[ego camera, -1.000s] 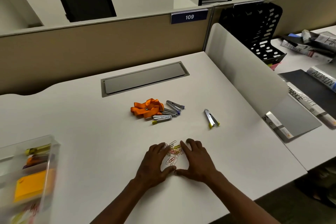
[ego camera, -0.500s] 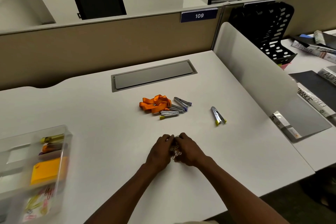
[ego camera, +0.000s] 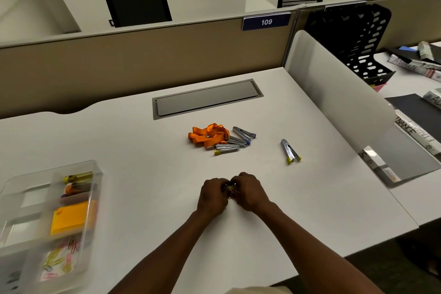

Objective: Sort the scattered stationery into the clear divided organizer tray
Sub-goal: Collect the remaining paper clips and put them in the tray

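Left hand (ego camera: 213, 194) and right hand (ego camera: 249, 192), fingers curled, together clutch a paper clip bunch (ego camera: 229, 189) at mid-desk. Organizer tray (ego camera: 49, 169) sits at the desk's (ego camera: 143, 174) left edge, well apart, bare surface between.
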The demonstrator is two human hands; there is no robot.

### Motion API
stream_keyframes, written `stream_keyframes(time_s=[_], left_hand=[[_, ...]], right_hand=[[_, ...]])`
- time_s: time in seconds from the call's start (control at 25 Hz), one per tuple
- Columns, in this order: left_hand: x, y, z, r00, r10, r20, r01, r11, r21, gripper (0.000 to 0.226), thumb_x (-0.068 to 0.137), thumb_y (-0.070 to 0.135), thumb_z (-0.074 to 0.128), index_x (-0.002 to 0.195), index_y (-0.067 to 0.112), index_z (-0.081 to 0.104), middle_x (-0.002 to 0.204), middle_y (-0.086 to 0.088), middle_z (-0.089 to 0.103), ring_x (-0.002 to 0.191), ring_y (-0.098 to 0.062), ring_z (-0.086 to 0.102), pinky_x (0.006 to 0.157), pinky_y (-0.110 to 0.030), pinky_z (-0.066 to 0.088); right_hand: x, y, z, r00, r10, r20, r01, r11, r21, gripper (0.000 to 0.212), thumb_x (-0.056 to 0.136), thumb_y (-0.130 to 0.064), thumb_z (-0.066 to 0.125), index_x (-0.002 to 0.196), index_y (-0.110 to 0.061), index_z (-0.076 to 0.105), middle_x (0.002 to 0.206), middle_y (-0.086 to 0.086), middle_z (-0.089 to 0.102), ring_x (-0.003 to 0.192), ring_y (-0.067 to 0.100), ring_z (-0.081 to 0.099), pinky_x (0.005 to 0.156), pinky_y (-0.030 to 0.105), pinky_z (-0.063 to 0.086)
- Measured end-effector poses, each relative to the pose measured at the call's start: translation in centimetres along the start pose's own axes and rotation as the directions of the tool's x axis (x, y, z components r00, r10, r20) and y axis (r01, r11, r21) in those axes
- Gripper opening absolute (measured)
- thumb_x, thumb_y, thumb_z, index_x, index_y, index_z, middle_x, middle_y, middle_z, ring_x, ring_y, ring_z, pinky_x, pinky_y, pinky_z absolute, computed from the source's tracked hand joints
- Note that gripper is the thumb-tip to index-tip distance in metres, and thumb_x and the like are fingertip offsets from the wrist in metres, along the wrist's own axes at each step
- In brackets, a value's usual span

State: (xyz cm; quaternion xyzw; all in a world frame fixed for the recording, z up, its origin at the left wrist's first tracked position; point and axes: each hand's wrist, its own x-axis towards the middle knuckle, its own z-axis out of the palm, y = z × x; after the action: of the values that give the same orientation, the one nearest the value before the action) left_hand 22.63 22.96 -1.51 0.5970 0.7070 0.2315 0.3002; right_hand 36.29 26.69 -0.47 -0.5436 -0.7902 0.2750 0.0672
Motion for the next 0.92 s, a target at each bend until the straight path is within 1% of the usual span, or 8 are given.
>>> stream_keyframes(time_s=[0.16,0.24,0.36,0.48,0.56,0.68,0.8,0.92], left_hand=[[0.1,0.6,-0.5,0.993,-0.112,-0.024,0.110,0.992,-0.069,0.017,0.076,0.012,0.075,0.092,0.018,0.078,0.088,0.000,0.076,0.082,-0.013,0.069,0.072,-0.021,0.051],[0.2,0.7,-0.5,0.982,-0.186,-0.032,0.181,0.976,-0.123,0.020,0.077,0.013,0.078,0.097,0.016,0.078,0.094,-0.002,0.075,0.087,-0.017,0.069,0.076,-0.023,0.053],[0.1,0.6,-0.9,0.949,-0.315,-0.011,0.298,0.909,-0.293,0.016,0.078,0.013,0.078,0.094,0.018,0.078,0.092,-0.003,0.075,0.082,-0.016,0.070,0.076,-0.032,0.060],[-0.2,0.6,-1.2,0.924,-0.382,0.027,0.352,0.820,-0.451,0.015,0.080,0.014,0.078,0.094,0.019,0.078,0.090,-0.001,0.074,0.082,-0.016,0.070,0.073,-0.032,0.061],[-0.2,0.5,-1.3,0.903,-0.428,0.035,0.380,0.758,-0.530,0.015,0.081,0.013,0.076,0.096,0.017,0.078,0.092,-0.001,0.074,0.085,-0.018,0.070,0.073,-0.032,0.060],[0.0,0.4,-1.7,0.870,-0.484,0.092,0.423,0.637,-0.644,0.012,0.085,0.008,0.071,0.093,0.015,0.077,0.094,-0.006,0.074,0.092,-0.025,0.070,0.081,-0.041,0.060],[0.0,0.7,-2.7,0.842,-0.508,0.183,0.450,0.473,-0.757,0.021,0.090,-0.003,0.059,0.091,0.013,0.073,0.099,-0.013,0.072,0.093,-0.026,0.068,0.082,-0.035,0.058],[-0.2,0.8,-3.7,0.809,-0.544,0.221,0.435,0.302,-0.848,0.023,0.093,-0.003,0.053,0.095,0.011,0.072,0.098,-0.014,0.071,0.090,-0.025,0.065,0.078,-0.031,0.055]], right_hand=[[0.6,0.0,-0.1,0.998,0.049,-0.032,-0.046,0.996,0.073,0.016,0.077,-0.023,0.076,0.092,-0.016,0.076,0.089,0.006,0.072,0.084,0.023,0.066,0.070,0.028,0.048],[0.6,0.1,-0.2,0.994,0.110,-0.017,-0.103,0.965,0.242,0.013,0.074,-0.023,0.080,0.085,-0.015,0.077,0.080,0.005,0.075,0.076,0.020,0.070,0.068,0.030,0.054],[0.0,0.5,-0.2,0.972,0.220,0.078,-0.219,0.747,0.628,0.011,0.073,-0.013,0.084,0.081,-0.012,0.077,0.074,0.010,0.075,0.069,0.024,0.074,0.065,0.034,0.062],[-0.4,0.4,-0.3,0.962,0.226,0.153,-0.254,0.536,0.805,0.011,0.079,0.001,0.076,0.090,0.000,0.073,0.084,0.021,0.073,0.075,0.028,0.073,0.070,0.034,0.061],[-0.3,-0.1,-0.4,0.957,0.218,0.193,-0.273,0.441,0.855,0.010,0.082,0.006,0.071,0.091,0.002,0.072,0.085,0.020,0.072,0.075,0.026,0.072,0.068,0.031,0.059],[0.1,-0.9,-0.8,0.946,0.216,0.242,-0.309,0.367,0.877,0.013,0.086,0.007,0.066,0.094,0.000,0.073,0.090,0.018,0.073,0.079,0.023,0.071,0.072,0.030,0.059],[0.4,-1.5,-1.3,0.934,0.208,0.291,-0.345,0.310,0.886,0.019,0.088,0.010,0.060,0.100,0.001,0.072,0.097,0.018,0.073,0.086,0.024,0.070,0.079,0.032,0.060],[0.5,-2.7,-1.2,0.923,0.199,0.331,-0.375,0.254,0.892,0.028,0.087,0.015,0.054,0.100,-0.001,0.072,0.102,0.020,0.072,0.091,0.026,0.068,0.089,0.039,0.056]])
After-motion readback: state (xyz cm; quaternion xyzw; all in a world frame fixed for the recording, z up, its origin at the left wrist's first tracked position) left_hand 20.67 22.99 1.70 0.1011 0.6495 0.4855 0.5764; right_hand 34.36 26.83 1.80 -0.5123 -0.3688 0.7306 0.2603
